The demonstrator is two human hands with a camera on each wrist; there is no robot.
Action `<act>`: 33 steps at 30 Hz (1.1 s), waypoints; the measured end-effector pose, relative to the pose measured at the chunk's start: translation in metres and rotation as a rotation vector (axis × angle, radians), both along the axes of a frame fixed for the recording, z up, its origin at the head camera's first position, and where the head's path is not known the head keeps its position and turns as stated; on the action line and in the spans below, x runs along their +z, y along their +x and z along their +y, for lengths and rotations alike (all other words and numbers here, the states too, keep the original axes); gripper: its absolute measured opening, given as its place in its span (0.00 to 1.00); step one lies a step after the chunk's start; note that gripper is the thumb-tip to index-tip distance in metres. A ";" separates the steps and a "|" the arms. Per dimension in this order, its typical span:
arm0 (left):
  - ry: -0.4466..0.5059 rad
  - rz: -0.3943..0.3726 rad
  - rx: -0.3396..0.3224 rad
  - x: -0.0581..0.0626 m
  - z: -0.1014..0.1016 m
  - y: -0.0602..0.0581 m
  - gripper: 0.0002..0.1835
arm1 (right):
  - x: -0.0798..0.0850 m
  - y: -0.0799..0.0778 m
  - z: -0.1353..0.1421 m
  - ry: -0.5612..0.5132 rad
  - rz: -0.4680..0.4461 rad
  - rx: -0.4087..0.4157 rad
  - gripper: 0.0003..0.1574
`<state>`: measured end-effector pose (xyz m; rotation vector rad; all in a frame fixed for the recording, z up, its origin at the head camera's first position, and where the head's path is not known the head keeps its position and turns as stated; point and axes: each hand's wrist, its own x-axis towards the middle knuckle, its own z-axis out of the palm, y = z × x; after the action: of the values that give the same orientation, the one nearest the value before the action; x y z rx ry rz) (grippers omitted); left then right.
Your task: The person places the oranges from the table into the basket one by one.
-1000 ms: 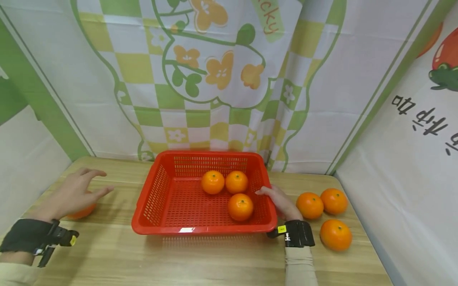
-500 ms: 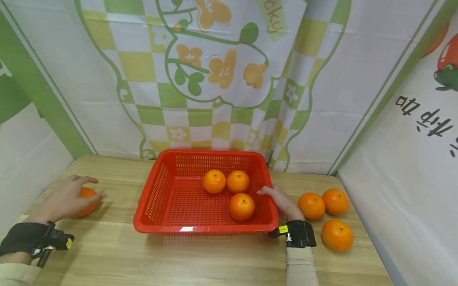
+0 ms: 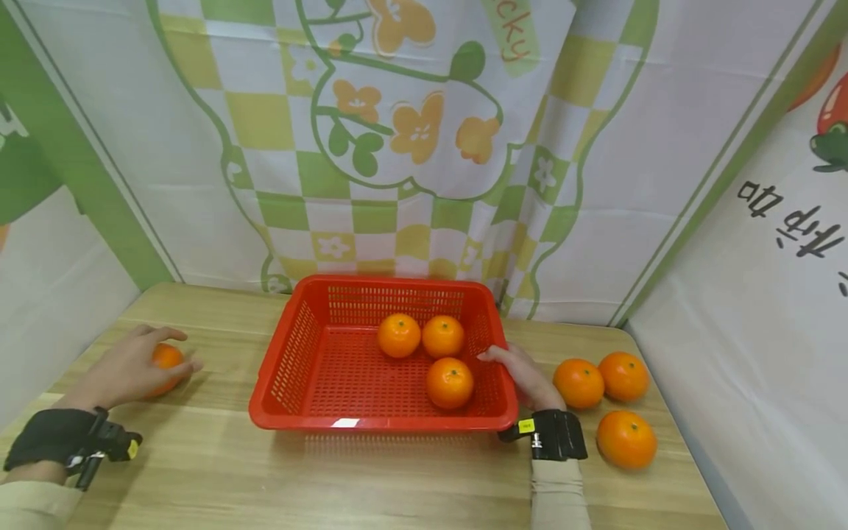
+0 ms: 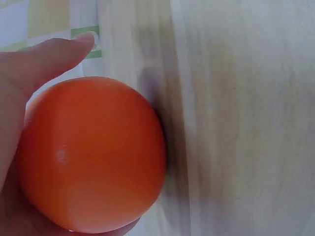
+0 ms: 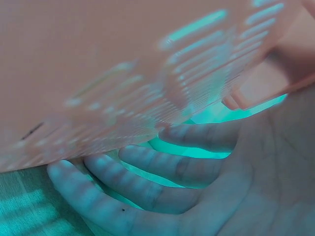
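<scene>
At the left of the table my left hand [image 3: 126,368] is curved round an orange [image 4: 93,152]. In the left wrist view the orange sits against the palm, with one fingertip [image 4: 87,40] standing off its upper side and part of the hand below it. My right hand [image 3: 526,375] grips the right side of a red plastic basket [image 3: 384,424], thumb over the rim on the inside. The right wrist view shows its fingers [image 5: 162,167] spread along the basket's slotted outer wall. Inside the basket, toward its right half, lie three oranges [image 3: 450,383].
Three more oranges [image 3: 626,439] rest on the wooden table [image 3: 331,486] to the right of my right forearm. A patterned curtain [image 3: 411,184] hangs close behind the basket. White side panels [image 3: 742,353] border the table at left and right.
My left hand has come down and left onto the orange, its fingers drawing in round it. The right hand and the basket have kept their place; the head view has shifted slightly.
</scene>
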<state>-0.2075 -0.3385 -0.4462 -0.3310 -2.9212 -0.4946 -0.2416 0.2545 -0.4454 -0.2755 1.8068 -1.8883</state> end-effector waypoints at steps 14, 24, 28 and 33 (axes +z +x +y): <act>-0.051 -0.022 0.026 -0.005 0.000 -0.001 0.40 | 0.001 0.000 0.000 -0.022 -0.004 -0.001 0.34; -0.072 -0.089 0.036 -0.003 0.001 0.000 0.43 | 0.001 0.000 0.000 -0.024 0.009 -0.005 0.35; -0.074 -0.082 0.034 -0.003 0.001 0.002 0.41 | 0.001 0.001 0.000 -0.016 0.001 -0.003 0.35; -0.079 -0.085 0.040 -0.003 0.000 0.001 0.39 | 0.001 0.001 0.000 0.004 -0.001 -0.013 0.34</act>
<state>-0.2060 -0.3382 -0.4495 -0.2677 -3.0291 -0.3975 -0.2406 0.2545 -0.4447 -0.2625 1.8162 -1.8930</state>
